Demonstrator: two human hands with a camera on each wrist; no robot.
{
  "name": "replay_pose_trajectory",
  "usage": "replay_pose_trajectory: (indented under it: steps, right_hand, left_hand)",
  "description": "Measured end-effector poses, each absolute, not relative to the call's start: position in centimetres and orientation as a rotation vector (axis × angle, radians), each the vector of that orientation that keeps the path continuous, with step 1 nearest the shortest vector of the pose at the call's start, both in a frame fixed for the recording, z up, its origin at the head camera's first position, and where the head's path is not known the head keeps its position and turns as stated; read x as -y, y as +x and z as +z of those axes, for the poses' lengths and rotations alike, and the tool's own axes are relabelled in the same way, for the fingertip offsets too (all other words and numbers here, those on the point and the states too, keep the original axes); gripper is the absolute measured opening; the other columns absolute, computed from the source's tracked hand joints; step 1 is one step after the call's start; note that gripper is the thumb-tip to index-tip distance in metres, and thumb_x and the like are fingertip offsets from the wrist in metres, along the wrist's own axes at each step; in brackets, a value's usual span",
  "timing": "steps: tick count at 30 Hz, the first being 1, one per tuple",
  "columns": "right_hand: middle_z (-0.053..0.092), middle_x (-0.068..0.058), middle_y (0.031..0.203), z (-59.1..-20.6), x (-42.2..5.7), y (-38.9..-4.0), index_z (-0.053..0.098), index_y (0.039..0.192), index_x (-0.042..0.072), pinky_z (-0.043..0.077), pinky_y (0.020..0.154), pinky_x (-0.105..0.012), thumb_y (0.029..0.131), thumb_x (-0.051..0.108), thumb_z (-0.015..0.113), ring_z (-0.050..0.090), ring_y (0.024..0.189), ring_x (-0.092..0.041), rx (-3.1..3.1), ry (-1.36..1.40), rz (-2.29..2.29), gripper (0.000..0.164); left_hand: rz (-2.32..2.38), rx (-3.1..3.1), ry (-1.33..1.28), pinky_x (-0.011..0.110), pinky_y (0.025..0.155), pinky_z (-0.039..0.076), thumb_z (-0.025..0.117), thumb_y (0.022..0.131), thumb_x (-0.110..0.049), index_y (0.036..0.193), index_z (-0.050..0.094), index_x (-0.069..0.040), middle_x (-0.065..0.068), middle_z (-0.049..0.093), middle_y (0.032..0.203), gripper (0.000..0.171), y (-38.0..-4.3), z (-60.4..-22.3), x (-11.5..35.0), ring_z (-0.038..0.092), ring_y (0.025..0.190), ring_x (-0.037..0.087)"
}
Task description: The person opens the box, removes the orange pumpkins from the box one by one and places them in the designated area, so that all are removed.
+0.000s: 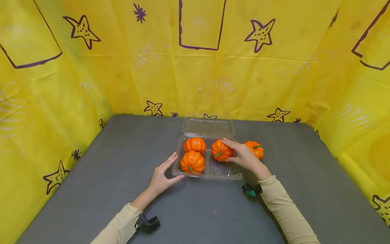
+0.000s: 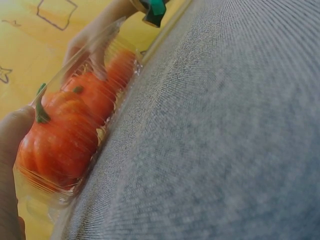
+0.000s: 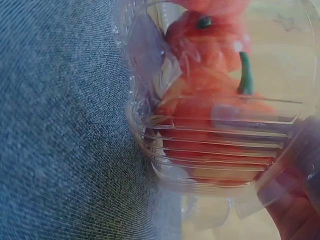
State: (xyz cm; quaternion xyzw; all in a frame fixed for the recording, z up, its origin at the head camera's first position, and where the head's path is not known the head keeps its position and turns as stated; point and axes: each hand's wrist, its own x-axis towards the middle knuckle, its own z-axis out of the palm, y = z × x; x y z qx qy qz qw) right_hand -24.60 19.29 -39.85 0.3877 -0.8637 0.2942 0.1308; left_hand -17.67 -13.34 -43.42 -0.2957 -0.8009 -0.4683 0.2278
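A clear plastic clamshell container [image 1: 223, 173] stands on the table with its lid [image 1: 208, 127] tipped back. Two small orange toy pumpkins [image 1: 192, 162] sit one behind the other in its left half. In the back right part, my right hand [image 1: 245, 156] grips a third pumpkin [image 1: 220, 150] between thumb and fingers; the right wrist view shows this pumpkin [image 3: 210, 135] through the clear wall. My left hand [image 1: 161, 178] is at the container's front left corner, fingers straight along the side and thumb by the front rim. Whether it presses the plastic is hard to tell.
Another orange pumpkin [image 1: 256, 150] lies on the grey table [image 1: 122, 162] just right of the container, partly behind my right hand. A yellow patterned cloth [image 1: 195, 78] hangs around the back and sides of the table.
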Motion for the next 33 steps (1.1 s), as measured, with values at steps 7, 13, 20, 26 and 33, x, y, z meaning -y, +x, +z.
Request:
replay_pose_trajectory:
  steps: [7,13,20,26,33]
  right_hand:
    - [0.046,-0.021,0.127,-39.7,-19.4,-24.6,0.049,0.126,-0.002,0.045,0.082,-0.043,0.061,0.004,0.08,0.046,0.113,-0.033,2.487,1.144,0.872,0.072]
    - [0.046,-0.021,0.127,-39.6,-19.5,-24.5,0.049,0.126,-0.002,0.045,0.081,-0.042,0.061,0.005,0.08,0.048,0.11,-0.033,2.488,1.124,0.89,0.073]
    - [0.048,-0.021,0.124,-39.4,-19.4,-24.3,0.049,0.126,-0.002,0.049,0.062,-0.037,0.062,0.011,0.081,0.061,0.076,-0.025,2.49,1.073,0.952,0.072]
    - [0.056,-0.02,0.114,-39.3,-19.5,-24.3,0.054,0.121,-0.003,0.05,0.073,-0.035,0.059,0.017,0.082,0.059,0.095,-0.029,2.496,0.988,1.16,0.07]
    - [0.062,-0.015,0.104,-38.9,-19.7,-24.0,0.059,0.117,0.0,0.052,0.066,-0.034,0.057,0.025,0.084,0.063,0.084,-0.023,2.546,0.839,1.326,0.069]
  left_hand:
    - [-1.292,2.183,-0.813,0.046,0.088,0.034,0.081,0.057,0.002,0.115,0.052,0.015,0.03,0.047,0.121,0.066,-16.8,-41.7,12.9,0.047,0.108,0.042]
    - [-1.277,2.181,-0.811,0.047,0.087,0.035,0.082,0.056,0.002,0.114,0.052,0.015,0.03,0.047,0.12,0.066,-16.8,-41.8,12.8,0.047,0.107,0.043]
    - [-1.256,2.164,-0.8,0.045,0.087,0.036,0.083,0.053,0.001,0.111,0.055,0.014,0.029,0.05,0.117,0.065,-16.8,-41.9,12.9,0.049,0.105,0.042]
    - [-1.252,2.168,-0.783,0.046,0.086,0.037,0.084,0.052,0.0,0.11,0.057,0.013,0.028,0.051,0.117,0.064,-16.7,-42.0,12.9,0.05,0.105,0.041]
    - [-1.257,2.175,-0.781,0.044,0.087,0.036,0.083,0.053,0.0,0.11,0.057,0.013,0.028,0.051,0.117,0.064,-16.7,-41.8,12.8,0.05,0.105,0.041]
